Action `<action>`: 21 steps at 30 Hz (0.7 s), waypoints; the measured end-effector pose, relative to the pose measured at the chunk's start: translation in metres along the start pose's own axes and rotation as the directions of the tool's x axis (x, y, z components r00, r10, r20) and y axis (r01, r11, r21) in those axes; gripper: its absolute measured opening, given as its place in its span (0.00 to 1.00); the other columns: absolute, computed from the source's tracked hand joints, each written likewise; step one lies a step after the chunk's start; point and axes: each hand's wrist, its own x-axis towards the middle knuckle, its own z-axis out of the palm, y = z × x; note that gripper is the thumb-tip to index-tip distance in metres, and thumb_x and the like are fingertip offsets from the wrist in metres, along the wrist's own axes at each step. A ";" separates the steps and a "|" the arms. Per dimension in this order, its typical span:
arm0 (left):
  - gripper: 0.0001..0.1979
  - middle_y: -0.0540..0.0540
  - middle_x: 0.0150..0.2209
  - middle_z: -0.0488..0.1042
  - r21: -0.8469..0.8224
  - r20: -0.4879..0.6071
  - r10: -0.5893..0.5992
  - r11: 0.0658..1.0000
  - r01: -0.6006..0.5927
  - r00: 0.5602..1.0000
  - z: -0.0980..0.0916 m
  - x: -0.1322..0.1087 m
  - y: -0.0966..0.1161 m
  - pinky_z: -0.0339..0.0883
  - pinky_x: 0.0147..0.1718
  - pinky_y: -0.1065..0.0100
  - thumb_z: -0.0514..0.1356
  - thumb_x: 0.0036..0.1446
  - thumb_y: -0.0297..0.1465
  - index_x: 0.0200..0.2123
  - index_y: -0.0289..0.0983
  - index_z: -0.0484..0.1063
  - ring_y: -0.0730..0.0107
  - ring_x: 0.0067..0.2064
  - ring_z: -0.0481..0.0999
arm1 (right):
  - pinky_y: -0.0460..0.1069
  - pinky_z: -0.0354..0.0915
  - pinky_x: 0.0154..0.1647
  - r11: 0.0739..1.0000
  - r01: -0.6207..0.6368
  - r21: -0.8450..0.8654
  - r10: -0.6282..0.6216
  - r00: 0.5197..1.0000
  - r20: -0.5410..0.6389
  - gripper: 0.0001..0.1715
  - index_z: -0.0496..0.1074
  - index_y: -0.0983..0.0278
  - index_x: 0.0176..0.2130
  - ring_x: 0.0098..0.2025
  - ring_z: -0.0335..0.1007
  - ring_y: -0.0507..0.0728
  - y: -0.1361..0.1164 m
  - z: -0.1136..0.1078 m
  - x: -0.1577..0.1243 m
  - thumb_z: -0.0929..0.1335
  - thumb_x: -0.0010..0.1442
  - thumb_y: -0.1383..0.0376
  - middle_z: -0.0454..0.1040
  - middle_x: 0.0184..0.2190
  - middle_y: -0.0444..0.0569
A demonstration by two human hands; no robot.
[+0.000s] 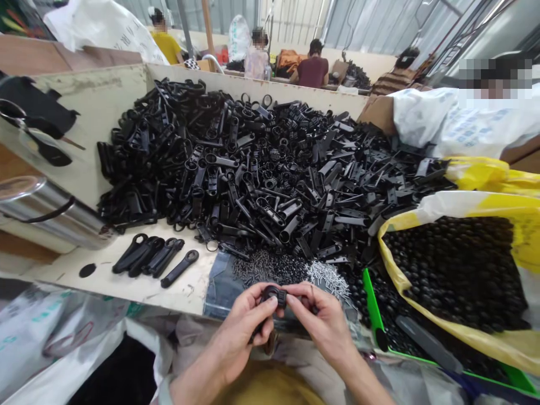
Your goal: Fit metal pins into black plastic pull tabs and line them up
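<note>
"Left hand (247, 322)?"
"Left of the silver pins (327, 277), clamped on the black part (269, 291); its long axis seemingly runs into the palm."
"Right hand (319, 316)?"
"Just nearside of the pins, pinching the part's ridged end (281, 298)."

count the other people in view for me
5: person in yellow, upper left; person in pale top, top centre; person in maroon, right of that; person in brown stripes, farther right; and a blurred person at far right, above white sacks. Others could be hidden.

An assembly workshop, shown by heaped black parts (253, 180) and co-workers (310, 70).
</note>
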 end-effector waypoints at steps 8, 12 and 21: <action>0.23 0.54 0.28 0.72 0.167 -0.106 0.088 0.983 -0.070 0.990 -0.004 0.006 0.012 0.41 0.18 0.77 0.72 0.50 0.39 0.47 0.37 0.73 0.83 0.20 0.58 | 0.48 0.68 0.31 0.857 0.177 -0.483 -0.143 0.984 0.108 0.15 0.80 0.60 0.44 0.30 0.76 0.55 0.015 -0.027 -0.009 0.64 0.74 0.61 0.78 0.34 0.48; 0.20 0.55 0.29 0.70 0.344 -0.112 0.188 0.929 -0.140 0.976 -0.002 0.006 -0.001 0.48 0.18 0.75 0.70 0.53 0.36 0.48 0.38 0.74 0.82 0.20 0.58 | 0.49 0.70 0.31 0.797 0.157 -0.584 -0.168 0.985 0.035 0.16 0.77 0.61 0.53 0.32 0.78 0.57 0.009 -0.028 -0.012 0.64 0.74 0.58 0.78 0.39 0.50; 0.18 0.54 0.28 0.72 0.346 -0.073 0.162 0.929 -0.128 0.984 0.005 0.001 -0.008 0.49 0.18 0.74 0.70 0.52 0.33 0.46 0.37 0.76 0.81 0.19 0.57 | 0.47 0.73 0.35 0.869 0.314 -0.383 -0.295 0.949 0.108 0.16 0.77 0.62 0.54 0.35 0.80 0.55 -0.011 0.002 -0.012 0.63 0.74 0.66 0.81 0.39 0.51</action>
